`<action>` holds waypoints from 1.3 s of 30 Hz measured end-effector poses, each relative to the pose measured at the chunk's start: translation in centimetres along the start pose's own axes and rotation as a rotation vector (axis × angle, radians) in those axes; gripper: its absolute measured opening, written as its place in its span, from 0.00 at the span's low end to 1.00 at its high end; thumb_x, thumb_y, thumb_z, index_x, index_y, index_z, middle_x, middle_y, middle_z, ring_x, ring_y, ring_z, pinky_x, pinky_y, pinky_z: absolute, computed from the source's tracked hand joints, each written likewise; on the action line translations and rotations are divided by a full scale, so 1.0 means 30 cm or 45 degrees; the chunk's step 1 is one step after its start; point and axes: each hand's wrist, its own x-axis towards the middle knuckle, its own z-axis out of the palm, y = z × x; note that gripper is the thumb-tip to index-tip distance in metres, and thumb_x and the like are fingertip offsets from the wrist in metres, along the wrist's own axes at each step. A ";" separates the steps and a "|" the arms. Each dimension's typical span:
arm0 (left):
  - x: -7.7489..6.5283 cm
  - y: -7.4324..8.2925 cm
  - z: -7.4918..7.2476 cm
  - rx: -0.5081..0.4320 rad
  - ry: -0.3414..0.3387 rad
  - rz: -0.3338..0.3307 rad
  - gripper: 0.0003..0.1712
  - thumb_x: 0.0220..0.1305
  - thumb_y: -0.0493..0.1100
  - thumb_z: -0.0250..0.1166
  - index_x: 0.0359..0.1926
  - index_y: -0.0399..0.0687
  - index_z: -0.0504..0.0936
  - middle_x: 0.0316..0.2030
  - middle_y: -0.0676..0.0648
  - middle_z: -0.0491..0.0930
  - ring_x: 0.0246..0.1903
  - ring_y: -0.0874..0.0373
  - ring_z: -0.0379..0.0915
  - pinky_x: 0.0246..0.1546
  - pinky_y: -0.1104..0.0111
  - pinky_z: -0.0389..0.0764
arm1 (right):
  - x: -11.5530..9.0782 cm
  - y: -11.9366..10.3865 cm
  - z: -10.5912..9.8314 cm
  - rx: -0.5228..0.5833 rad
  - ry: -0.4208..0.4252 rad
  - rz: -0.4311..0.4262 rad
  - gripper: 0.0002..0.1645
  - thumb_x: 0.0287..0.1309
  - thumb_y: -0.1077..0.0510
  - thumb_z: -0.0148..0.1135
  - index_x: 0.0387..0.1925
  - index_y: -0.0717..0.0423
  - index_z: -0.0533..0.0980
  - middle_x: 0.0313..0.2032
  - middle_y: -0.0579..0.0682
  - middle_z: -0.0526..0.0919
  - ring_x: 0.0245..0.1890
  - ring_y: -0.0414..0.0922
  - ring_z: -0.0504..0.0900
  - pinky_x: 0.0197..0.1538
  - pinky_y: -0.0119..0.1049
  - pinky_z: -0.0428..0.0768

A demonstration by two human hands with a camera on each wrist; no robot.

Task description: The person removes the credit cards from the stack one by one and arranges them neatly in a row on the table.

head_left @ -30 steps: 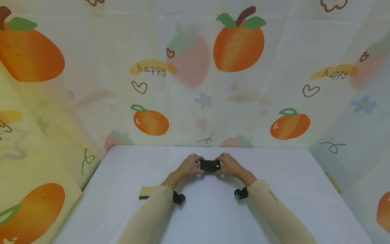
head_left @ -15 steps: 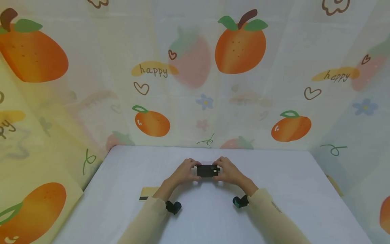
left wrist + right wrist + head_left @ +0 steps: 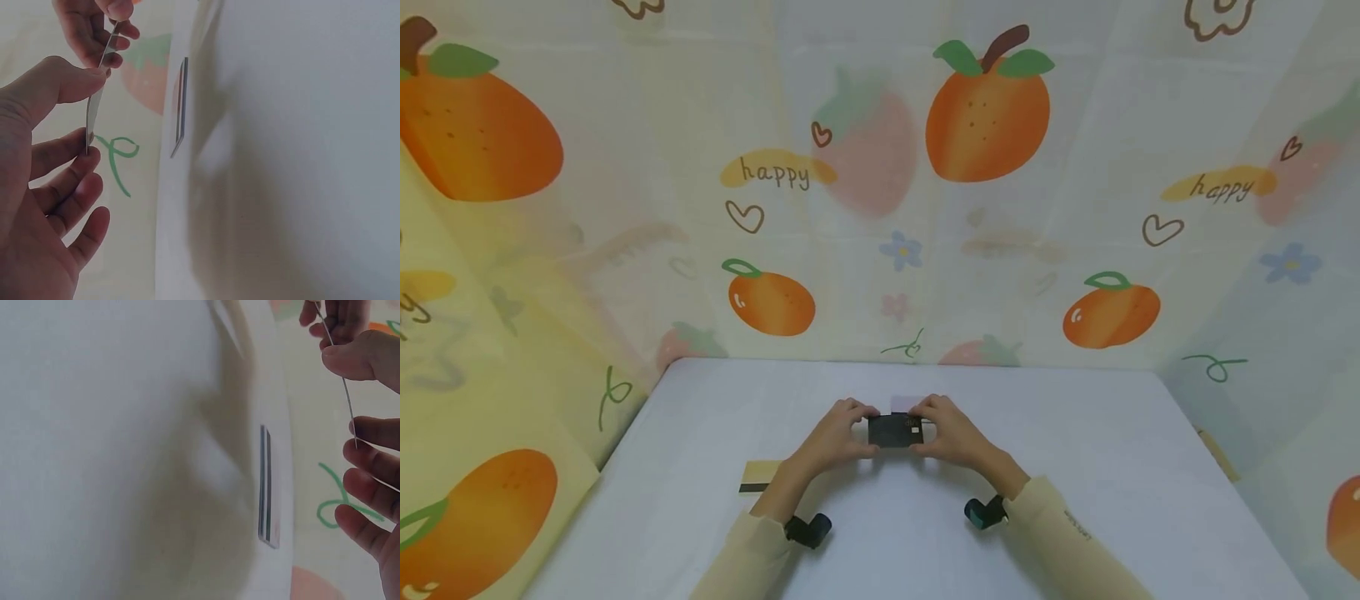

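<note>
Left hand (image 3: pixel 833 435) and right hand (image 3: pixel 957 433) are both closed in a pinch on the black card (image 3: pixel 893 431), one at each end. Its long edges are gripped between thumb and fingers, the thumbs being set on the edge nearer the person. By each wrist view, the ring and little fingers are kept clear of the card and loosely bent. The card is held up off the table (image 3: pixel 1097 467), near the middle of its width, with its broad face turned to the head camera; a small pale chip is shown near the right end. By the wrist cameras it is seen almost edge-on, and soft shadows are thrown on the white surface.

Just beyond the black card, a pale card (image 3: pixel 910 403) is laid flat on the table, partly covered from the head camera. A gold card (image 3: pixel 757 473) with a dark stripe along its near edge is placed to the left, its right end hidden by the left forearm. Beige sleeves (image 3: pixel 1071 546) are worn, and a small black camera (image 3: pixel 808 531) is strapped at each wrist. The table is backed by a cloth (image 3: pixel 865 250) printed with oranges, strawberries and "happy".
</note>
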 end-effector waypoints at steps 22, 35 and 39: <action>-0.108 -0.031 -0.027 -0.031 0.012 -0.063 0.33 0.47 0.43 0.76 0.56 0.44 0.79 0.51 0.45 0.76 0.53 0.49 0.69 0.53 0.52 0.75 | -0.017 -0.079 0.058 0.025 -0.015 -0.050 0.31 0.48 0.52 0.75 0.53 0.59 0.78 0.48 0.51 0.77 0.49 0.47 0.75 0.54 0.47 0.76; -0.146 -0.056 -0.044 -0.094 0.006 -0.155 0.29 0.46 0.43 0.76 0.53 0.50 0.80 0.49 0.48 0.76 0.51 0.52 0.69 0.50 0.55 0.74 | 0.001 -0.092 0.093 -0.017 -0.022 -0.145 0.30 0.47 0.50 0.75 0.52 0.56 0.79 0.47 0.51 0.78 0.50 0.48 0.75 0.55 0.47 0.75; -0.154 -0.062 -0.043 -0.095 0.006 -0.157 0.29 0.46 0.44 0.76 0.53 0.50 0.80 0.48 0.48 0.76 0.51 0.52 0.69 0.50 0.55 0.74 | 0.002 -0.093 0.108 -0.025 -0.030 -0.142 0.29 0.47 0.49 0.75 0.51 0.55 0.79 0.46 0.50 0.77 0.49 0.46 0.74 0.54 0.45 0.75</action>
